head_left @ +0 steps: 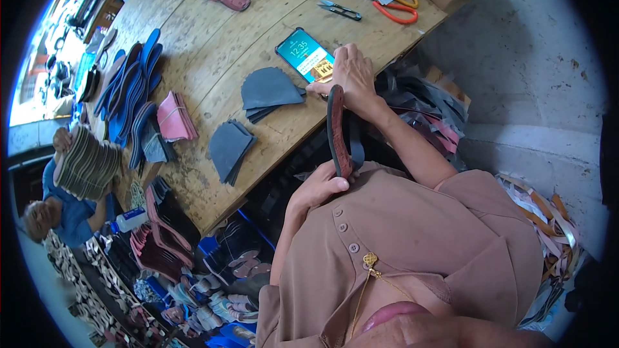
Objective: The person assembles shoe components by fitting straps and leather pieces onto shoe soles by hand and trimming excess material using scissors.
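Observation:
My left hand point(316, 188) is closed around the lower end of a reddish-brown sandal sole point(340, 130) with a dark edge, held upright in front of my shirt. A blue-grey strap shows behind the sole. At the table's near edge, my right hand point(351, 80) grips a lit phone point(302, 51) by its near end, thumb at the bottom edge and fingers along the side. The sole's upper end reaches up beside my right wrist. Left of the phone lie two stacks of grey cut pieces, one rounded point(271, 90) and one fanned point(230, 148).
On the wooden table point(213, 64) are orange-handled scissors point(394, 13), thread snips point(340, 10), a tied pink bundle point(175, 118) and blue soles point(132, 90). Scraps point(425, 109) lie below its right edge. At the far left another person point(68, 212) handles a stack of soles point(87, 164).

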Tool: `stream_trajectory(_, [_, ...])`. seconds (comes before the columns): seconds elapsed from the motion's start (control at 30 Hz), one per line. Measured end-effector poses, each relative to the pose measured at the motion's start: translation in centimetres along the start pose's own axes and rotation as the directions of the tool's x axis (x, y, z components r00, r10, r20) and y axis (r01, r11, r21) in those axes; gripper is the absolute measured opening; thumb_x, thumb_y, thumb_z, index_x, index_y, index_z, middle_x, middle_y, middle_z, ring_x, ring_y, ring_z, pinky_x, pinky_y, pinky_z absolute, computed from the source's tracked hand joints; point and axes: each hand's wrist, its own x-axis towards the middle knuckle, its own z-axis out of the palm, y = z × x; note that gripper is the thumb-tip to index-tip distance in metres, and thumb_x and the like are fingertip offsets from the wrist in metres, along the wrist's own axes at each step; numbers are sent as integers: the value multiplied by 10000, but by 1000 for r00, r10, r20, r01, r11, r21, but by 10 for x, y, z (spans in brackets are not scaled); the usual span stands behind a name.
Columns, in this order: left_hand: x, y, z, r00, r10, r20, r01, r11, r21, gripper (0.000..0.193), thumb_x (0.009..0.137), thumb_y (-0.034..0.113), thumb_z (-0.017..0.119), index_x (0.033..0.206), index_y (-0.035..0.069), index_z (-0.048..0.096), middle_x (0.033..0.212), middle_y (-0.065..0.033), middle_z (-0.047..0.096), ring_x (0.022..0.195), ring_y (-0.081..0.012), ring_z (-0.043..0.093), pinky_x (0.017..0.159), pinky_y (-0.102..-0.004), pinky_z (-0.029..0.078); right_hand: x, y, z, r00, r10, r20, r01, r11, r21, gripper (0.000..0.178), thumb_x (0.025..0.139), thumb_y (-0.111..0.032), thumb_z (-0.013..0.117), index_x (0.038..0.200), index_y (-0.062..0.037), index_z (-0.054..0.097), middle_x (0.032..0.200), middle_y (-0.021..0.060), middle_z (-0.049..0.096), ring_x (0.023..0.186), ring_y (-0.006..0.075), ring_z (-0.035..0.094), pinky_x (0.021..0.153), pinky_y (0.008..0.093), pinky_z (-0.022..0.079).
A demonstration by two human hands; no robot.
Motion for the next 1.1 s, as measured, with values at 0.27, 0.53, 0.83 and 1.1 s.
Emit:
stream_trajectory(0.27, [2,-6,-4,997,23,70,-28,997,71,846,687,694,654,1102,-31,524,1001,-76,532,936,-179,484,851,-322,413,11,5,-3,996,78,45,-86,968,234,707,651,-489,802,1023,55,544,972,228,640,897,377,643,752,414,493])
stream_trajectory(0.53, [-34,-35,-24,998,48,-43,-64,801,-595,927,610,630,754,1232,4,470,1140,-150,553,1060,-263,549,938,-381,433,19,80,-115,976,213,47,-142,453,880,313,846,-311,699,1019,-50,684,792,-28,648,566,18,479,439,187,339])
stream_trajectory(0.83, [-55,34,-33,968,239,76,-142,772,-619,1174,434,876,659,1158,-34,494,1068,-229,547,946,-335,554,764,-423,436,160,256,-287,658,-24,-753,-174,968,-183,433,857,-493,601,954,-74,649,801,135,663,755,292,655,683,415,496])
stream_trajectory(1.1, [-68,80,-31,811,585,-8,-480,657,-581,1231,483,868,656,1222,-94,446,1058,-236,564,931,-344,571,736,-395,427,240,320,-272,891,136,-434,-232,957,-175,460,808,-542,616,889,-94,681,820,138,680,810,318,656,707,428,491])
